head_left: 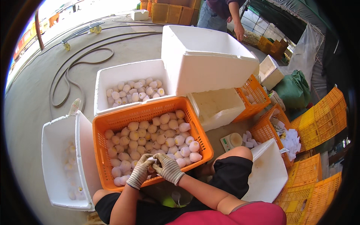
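My left hand (139, 171) and my right hand (168, 169), both in striped knit gloves, meet over the near edge of an orange plastic crate (204, 144). Their fingers are closed around a small white thing (151, 159), mostly hidden by the gloves; its kind cannot be made out. Many round fruits in pale foam nets (134, 135) fill the crate beneath and beyond my hands. Behind it, a white foam box (129, 69) holds more net-wrapped fruits. At the left, another white foam box (52, 165) has a few yellowish pieces inside, seen dimly.
A large white foam box (217, 69) stands tilted behind the crate. At right are a small scale (231, 140), an orange crate of white foam nets (290, 142), a foam lid (266, 172) and stacked yellow-orange crates (322, 116). Another person (215, 17) stands at the back. A hose (67, 71) lies looped on the floor.
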Demonstrator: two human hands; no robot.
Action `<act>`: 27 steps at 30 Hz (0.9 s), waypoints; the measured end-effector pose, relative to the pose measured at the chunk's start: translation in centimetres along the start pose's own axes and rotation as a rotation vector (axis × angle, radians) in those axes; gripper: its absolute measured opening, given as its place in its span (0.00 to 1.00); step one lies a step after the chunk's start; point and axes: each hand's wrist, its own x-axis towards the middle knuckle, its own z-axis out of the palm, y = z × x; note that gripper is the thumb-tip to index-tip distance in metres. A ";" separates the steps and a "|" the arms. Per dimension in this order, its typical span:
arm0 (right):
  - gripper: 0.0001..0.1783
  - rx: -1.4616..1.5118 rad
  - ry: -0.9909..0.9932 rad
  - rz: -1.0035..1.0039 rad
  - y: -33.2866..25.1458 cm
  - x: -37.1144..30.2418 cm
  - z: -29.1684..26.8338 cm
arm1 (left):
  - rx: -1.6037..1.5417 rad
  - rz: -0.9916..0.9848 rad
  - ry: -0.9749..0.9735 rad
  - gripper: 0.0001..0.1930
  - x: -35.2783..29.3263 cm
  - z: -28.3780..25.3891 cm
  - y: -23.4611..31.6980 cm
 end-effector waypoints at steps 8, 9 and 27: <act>0.14 -0.054 0.080 -0.089 0.8 -1.3 0.5 | 0.080 -0.046 0.006 0.17 -0.5 0.2 -0.1; 0.14 -0.061 0.083 -0.080 0.9 -1.4 0.5 | 0.091 -0.069 0.008 0.17 -0.6 0.5 0.1; 0.10 0.087 0.121 -0.084 -0.6 -3.6 -2.1 | 0.114 -0.043 -0.036 0.16 -0.4 0.0 -1.9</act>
